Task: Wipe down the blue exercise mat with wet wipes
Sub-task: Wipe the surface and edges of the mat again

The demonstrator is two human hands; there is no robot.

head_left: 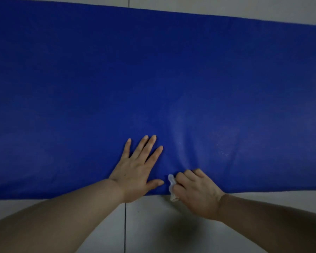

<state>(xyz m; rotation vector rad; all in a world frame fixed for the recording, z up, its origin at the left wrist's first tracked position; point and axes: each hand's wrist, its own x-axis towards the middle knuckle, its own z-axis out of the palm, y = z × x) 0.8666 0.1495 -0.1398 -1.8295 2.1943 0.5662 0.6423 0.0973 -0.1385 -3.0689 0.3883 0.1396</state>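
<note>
Left hand [137,171] flat — right hand [195,193] around wipe [171,187]

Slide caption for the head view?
Left hand flat on blue mat; right hand grips wet wipe at its near edge.

Blue foam exercise mat [153,70] spread across pale tiled floor [148,225], floor strips beyond far edge and before near edge. Left hand [137,172] flat on mat near its near edge; right hand [195,194] just beside it to the right, over that edge, gripping crumpled white wet wipe [171,187] between the two hands.
</note>
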